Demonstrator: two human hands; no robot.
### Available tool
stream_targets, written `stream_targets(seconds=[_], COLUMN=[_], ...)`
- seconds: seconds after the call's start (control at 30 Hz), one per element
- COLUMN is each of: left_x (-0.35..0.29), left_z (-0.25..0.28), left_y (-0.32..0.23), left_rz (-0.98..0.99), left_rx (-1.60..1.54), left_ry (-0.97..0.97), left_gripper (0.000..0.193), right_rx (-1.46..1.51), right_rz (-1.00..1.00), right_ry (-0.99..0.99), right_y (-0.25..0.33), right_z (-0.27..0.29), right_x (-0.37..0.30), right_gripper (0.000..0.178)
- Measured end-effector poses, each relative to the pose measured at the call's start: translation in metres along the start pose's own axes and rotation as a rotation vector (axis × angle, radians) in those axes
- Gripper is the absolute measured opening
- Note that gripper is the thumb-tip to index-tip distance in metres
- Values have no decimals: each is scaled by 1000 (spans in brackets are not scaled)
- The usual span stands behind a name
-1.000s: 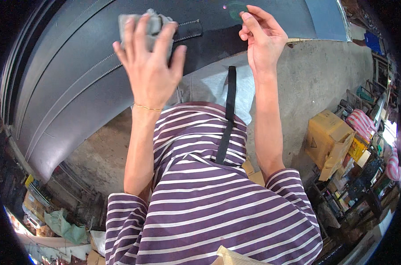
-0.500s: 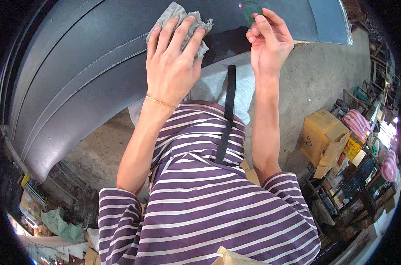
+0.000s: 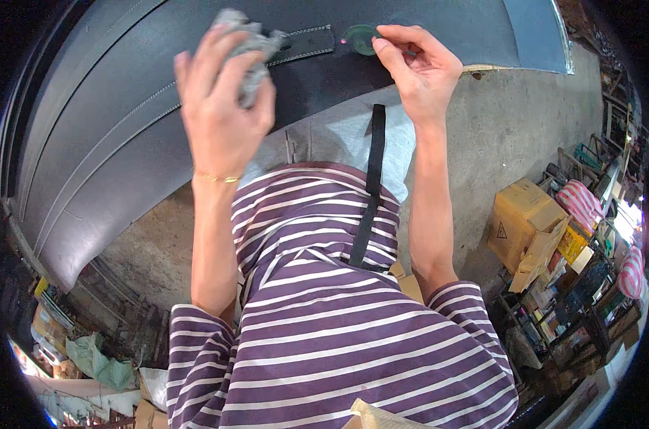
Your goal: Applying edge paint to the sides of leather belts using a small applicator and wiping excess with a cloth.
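Observation:
A crumpled grey rag (image 3: 247,61) is under the fingers of my left hand (image 3: 221,107), over the black leather-like panel (image 3: 124,143). Slight motion blur softens that hand and the rag. My right hand (image 3: 425,75) pinches the edge of a round, green, see-through disc (image 3: 360,38) between thumb and forefinger, close to the panel's dark surface. Between rag and disc, a short black band (image 3: 310,43) bordered by two pale stitch rows shows on the panel. Long stitched seams curve across the panel's left part.
A blue-grey sheet edge (image 3: 535,36) lies at the upper right. On the concrete floor (image 3: 510,107) stands an open cardboard box (image 3: 521,222), beside pink striped bundles (image 3: 579,204) and cluttered goods. A green sack (image 3: 99,363) lies at the lower left.
My left hand has moved left with the rag, uncovering the stitched band. My right hand has shifted slightly left and nearer with the green disc.

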State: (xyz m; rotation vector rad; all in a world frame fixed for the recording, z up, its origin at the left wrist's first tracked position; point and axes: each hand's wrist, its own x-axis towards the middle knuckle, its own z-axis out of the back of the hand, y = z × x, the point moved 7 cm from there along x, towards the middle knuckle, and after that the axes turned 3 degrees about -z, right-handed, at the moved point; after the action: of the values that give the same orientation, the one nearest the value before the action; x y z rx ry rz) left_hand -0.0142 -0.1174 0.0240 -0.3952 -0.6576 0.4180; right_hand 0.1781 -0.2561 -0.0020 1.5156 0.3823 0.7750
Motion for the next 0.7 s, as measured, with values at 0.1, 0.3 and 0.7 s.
stream_targets(seconds=[0.1,0.3,0.7], left_x=[-18,-27,-27], left_z=[10,5,5], left_y=[18,26,27], left_rz=[110,138,141], left_rx=[212,217,214], left_ry=[66,92,92], left_gripper=[29,39,39], right_rx=[-74,-197,-137], right_rz=[-16,-61,-47], right_ry=[46,60,41], right_y=[0,-2,-3], right_z=[-7,-10,-7], right_x=[0,1,0], right_gripper=[14,14,14])
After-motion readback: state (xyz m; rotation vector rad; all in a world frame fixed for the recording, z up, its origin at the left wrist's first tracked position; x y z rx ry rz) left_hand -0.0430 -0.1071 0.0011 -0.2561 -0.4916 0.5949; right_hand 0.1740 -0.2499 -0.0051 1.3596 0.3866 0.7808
